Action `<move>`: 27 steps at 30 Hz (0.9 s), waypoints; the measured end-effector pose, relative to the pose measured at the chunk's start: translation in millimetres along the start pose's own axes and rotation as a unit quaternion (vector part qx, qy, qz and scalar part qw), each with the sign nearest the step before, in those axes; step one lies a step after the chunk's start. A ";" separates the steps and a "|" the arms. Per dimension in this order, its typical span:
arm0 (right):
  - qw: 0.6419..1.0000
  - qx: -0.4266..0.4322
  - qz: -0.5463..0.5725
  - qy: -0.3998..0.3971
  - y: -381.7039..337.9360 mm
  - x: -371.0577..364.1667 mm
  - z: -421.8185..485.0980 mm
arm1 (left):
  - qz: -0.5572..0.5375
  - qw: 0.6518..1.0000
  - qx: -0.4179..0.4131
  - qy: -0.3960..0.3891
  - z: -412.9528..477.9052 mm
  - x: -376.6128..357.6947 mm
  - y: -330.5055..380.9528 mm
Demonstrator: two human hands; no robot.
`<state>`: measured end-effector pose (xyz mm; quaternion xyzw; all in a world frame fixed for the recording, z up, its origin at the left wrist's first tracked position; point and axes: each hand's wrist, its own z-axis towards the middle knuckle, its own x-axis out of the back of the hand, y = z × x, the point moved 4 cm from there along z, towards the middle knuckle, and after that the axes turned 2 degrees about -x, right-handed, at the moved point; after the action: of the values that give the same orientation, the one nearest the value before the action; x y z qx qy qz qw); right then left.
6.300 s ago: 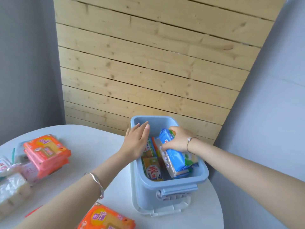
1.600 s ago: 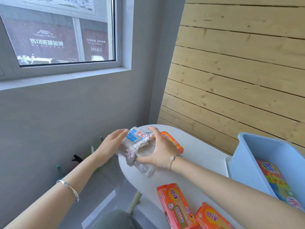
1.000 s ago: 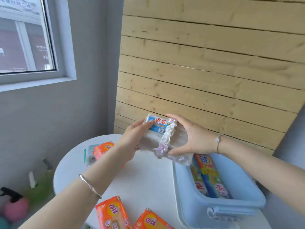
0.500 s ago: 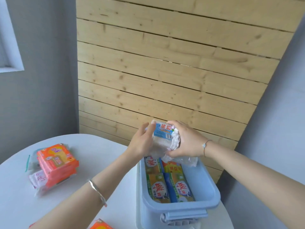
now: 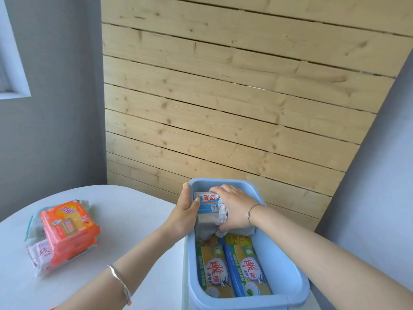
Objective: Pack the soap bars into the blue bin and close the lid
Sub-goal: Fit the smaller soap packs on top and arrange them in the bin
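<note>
The blue bin [image 5: 288, 274] stands open on the white round table [image 5: 134, 220], at its right side. Two yellow and blue soap packs [image 5: 234, 271] lie flat side by side in the bin's near half. A clear-wrapped soap pack with a blue label [image 5: 209, 205] sits inside the bin's far end. My right hand [image 5: 234, 206] presses on its top and right side. My left hand [image 5: 185, 211] grips it from the left, across the bin's rim. No lid is in view.
A stack of orange soap packs [image 5: 69, 227] rests on clear and pink packs [image 5: 41, 253] at the table's left. A wooden plank wall [image 5: 223, 97] rises right behind the bin, and grey walls [image 5: 55, 108] flank it on both sides.
Both hands have lowered the clear-wrapped pack from above the bin's far rim down into the bin's far end. The view has tilted down and shifted slightly.
</note>
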<state>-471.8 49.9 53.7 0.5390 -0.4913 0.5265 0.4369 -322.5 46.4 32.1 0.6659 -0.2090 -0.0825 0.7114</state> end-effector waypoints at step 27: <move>0.982 -0.045 0.169 0.074 -3.1 8.5 -39.9 | 0.015 1.000 -0.008 0.001 -12.5 23.9 -0.2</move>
<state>-474.5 89.2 64.9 0.3874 -0.5652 0.6085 0.4002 -296.0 48.3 36.1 0.6570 -0.2173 -0.0725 0.7183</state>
